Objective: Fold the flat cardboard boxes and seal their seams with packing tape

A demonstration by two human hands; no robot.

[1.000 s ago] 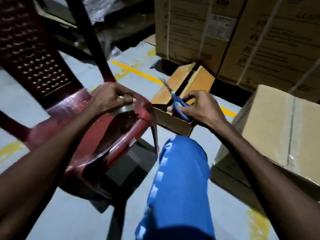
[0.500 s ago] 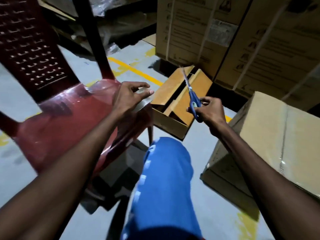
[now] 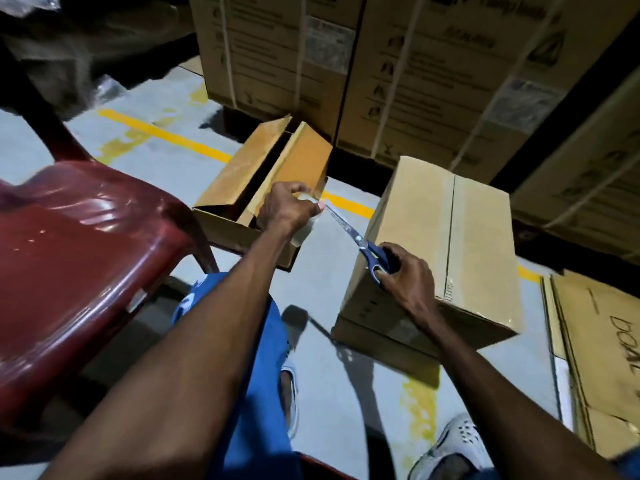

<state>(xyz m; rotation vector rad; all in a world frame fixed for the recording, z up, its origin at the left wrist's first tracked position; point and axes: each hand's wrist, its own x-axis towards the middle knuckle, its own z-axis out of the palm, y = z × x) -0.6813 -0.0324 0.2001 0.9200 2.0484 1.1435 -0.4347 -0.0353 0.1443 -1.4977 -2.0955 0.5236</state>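
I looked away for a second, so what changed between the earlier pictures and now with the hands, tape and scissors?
The left hand lifted the tape roll off the red chair and carried it over in front of the open box. The right hand swung the scissors so their tips point at the tape. Both grips stayed; the sealed box stayed closed.

Tape roll mostly behind left hand

Floor gap — boxes flank it

Grey floor — cardboard boxes, red chair
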